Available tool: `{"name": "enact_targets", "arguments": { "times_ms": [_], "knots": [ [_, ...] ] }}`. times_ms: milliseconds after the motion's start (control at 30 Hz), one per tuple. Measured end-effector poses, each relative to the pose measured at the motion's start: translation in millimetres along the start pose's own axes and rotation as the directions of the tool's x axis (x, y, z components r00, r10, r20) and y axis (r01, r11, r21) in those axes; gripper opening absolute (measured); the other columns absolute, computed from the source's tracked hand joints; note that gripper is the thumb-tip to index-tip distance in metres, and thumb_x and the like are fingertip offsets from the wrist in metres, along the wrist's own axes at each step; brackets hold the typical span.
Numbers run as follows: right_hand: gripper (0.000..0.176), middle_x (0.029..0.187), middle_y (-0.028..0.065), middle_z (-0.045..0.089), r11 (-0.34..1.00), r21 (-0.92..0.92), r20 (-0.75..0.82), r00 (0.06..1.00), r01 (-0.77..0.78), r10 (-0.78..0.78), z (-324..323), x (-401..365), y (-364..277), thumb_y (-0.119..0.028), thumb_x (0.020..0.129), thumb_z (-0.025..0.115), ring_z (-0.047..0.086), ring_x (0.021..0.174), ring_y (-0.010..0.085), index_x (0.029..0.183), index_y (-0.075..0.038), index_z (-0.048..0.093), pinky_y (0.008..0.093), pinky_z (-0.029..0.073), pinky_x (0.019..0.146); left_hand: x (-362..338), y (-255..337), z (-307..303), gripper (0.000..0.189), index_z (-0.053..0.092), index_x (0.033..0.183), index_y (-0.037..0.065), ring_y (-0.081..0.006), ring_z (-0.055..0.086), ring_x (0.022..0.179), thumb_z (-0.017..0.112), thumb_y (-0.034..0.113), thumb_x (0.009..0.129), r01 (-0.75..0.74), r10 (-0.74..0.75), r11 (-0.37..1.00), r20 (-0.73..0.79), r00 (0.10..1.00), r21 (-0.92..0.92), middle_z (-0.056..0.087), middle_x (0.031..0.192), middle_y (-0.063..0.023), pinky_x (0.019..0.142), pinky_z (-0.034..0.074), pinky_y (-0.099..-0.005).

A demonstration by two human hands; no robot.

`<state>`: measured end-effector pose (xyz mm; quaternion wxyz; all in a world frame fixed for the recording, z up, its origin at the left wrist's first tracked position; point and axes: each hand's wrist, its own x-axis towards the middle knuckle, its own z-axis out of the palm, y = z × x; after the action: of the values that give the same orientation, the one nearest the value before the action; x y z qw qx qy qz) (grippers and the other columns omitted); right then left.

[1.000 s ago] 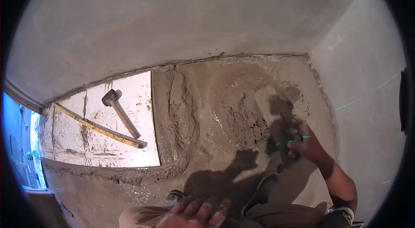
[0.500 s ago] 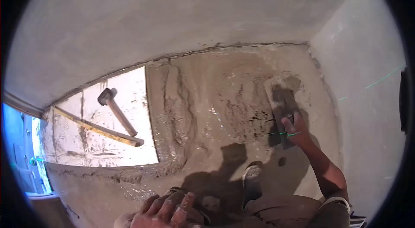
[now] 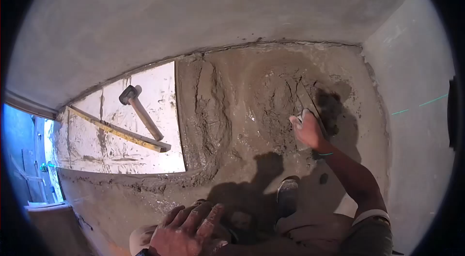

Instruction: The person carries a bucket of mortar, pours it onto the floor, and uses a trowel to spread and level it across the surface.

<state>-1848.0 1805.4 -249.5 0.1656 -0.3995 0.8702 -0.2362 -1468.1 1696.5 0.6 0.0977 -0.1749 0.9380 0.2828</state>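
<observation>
My right hand [image 3: 308, 130] grips the handle of a plastering trowel [image 3: 308, 99], its long blade tilted and touching the wet mortar [image 3: 278, 96]. The mortar there is rough and cracked to the left of the blade. My left hand [image 3: 189, 232] lies over my bent knee, fingers stretched out and smeared with mortar, holding nothing. Beneath me a shoe [image 3: 287, 197] stands on the mortar-covered floor.
On a white tile [image 3: 169, 110] at the left lie a club hammer [image 3: 145, 115] and a yellow spirit level [image 3: 116, 132]. A raised mortar ridge [image 3: 210, 105] runs beside the tile. Grey walls [image 3: 218, 8] close off the back and the right side [image 3: 416, 72].
My right hand has moved left with the trowel, and the blade has tipped from flatter to edge-on. My left hand stays on the knee. The view has shifted slightly.
</observation>
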Motion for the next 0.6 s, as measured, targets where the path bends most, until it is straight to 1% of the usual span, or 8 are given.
{"name": "enact_targets", "arguments": {
  "times_ms": [33,100,133,200,267,367,467,600],
  "knots": [
    [0.04,0.072,0.0277,0.055,1.0,0.005,0.013,1.0,0.002,-0.002,0,-4,-7,-0.033,0.092,0.061,0.055,0.075,0.0508,0.089,0.005,0.048,0.0498,0.044,0.064,0,1,0,0.066,0.042,0.139,0.004,-0.0383,0.055,0.108,0.063,0.035,0.085,0.009,-0.009,1.0,0.01,1.0,0.002,0.055,0.126,-0.0203,0.096,0.042,-0.0462],
    [0.04,0.081,0.0278,0.059,0.988,-0.04,0.087,0.985,-0.149,0.152,4,-11,-20,-0.032,0.091,0.061,0.058,0.083,0.0501,0.095,0.006,0.048,0.0494,0.047,0.069,1,2,1,0.066,0.042,0.14,0.004,-0.0383,0.055,0.108,0.063,0.035,0.085,0.018,-0.018,1.0,0.01,1.0,0.006,0.055,0.126,-0.0203,0.096,0.042,-0.0462],
    [0.04,0.081,0.0278,0.059,0.988,-0.04,0.099,0.983,-0.15,0.153,7,-6,-21,-0.032,0.091,0.061,0.058,0.083,0.0501,0.095,0.006,0.048,0.0494,0.047,0.069,2,3,2,0.066,0.041,0.14,0.004,-0.0383,0.055,0.108,0.063,0.036,0.085,0.012,-0.012,1.0,0.002,1.0,0.012,0.054,0.126,-0.0203,0.095,0.042,-0.0462],
    [0.041,0.088,0.0281,0.062,0.986,0.045,0.166,0.974,-0.162,0.152,10,3,-19,-0.031,0.091,0.061,0.059,0.087,0.0489,0.1,0.006,0.047,0.05,0.048,0.073,6,3,7,0.067,0.041,0.14,0.004,-0.0384,0.055,0.108,0.063,0.036,0.085,0.007,-0.007,1.0,0.011,1.0,-0.005,0.054,0.126,-0.0203,0.095,0.043,-0.0463],
    [0.041,0.088,0.028,0.062,0.988,0.019,0.178,0.973,-0.155,0.149,13,-2,-26,-0.031,0.091,0.061,0.059,0.087,0.0487,0.1,0.006,0.046,0.0505,0.047,0.073,8,4,6,0.067,0.04,0.14,0.005,-0.0384,0.054,0.109,0.064,0.035,0.084,0.017,-0.017,1.0,0.033,0.999,-0.001,0.054,0.126,-0.0203,0.095,0.043,-0.0466],
    [0.039,0.087,0.0276,0.061,0.987,0.005,0.203,0.967,-0.158,0.154,21,0,-36,-0.029,0.091,0.062,0.059,0.088,0.0484,0.1,0.006,0.047,0.0501,0.047,0.073,6,-3,9,0.068,0.04,0.14,0.006,-0.0384,0.055,0.11,0.065,0.034,0.084,0.033,-0.033,0.998,0.001,0.999,0.048,0.054,0.127,-0.0201,0.095,0.043,-0.0471],
    [0.036,0.087,0.0266,0.061,0.991,-0.026,0.234,0.962,-0.134,0.137,21,1,-30,-0.027,0.09,0.062,0.059,0.088,0.0482,0.099,0.005,0.047,0.0499,0.047,0.073,11,0,11,0.068,0.041,0.14,0.007,-0.038,0.055,0.11,0.067,0.034,0.083,0.105,-0.105,0.994,0.019,0.994,0.005,0.054,0.128,-0.0193,0.096,0.043,-0.0466],
    [0.037,0.086,0.027,0.061,0.996,-0.026,0.243,0.965,-0.091,0.094,29,11,-36,-0.03,0.091,0.062,0.059,0.088,0.0485,0.098,0.004,0.049,0.0508,0.046,0.073,25,-5,11,0.065,0.046,0.135,0.004,-0.0389,0.059,0.107,0.069,0.034,0.081,0.065,-0.066,0.998,0.068,0.996,0.024,0.056,0.125,-0.0215,0.093,0.048,-0.0456]
  ]
}}
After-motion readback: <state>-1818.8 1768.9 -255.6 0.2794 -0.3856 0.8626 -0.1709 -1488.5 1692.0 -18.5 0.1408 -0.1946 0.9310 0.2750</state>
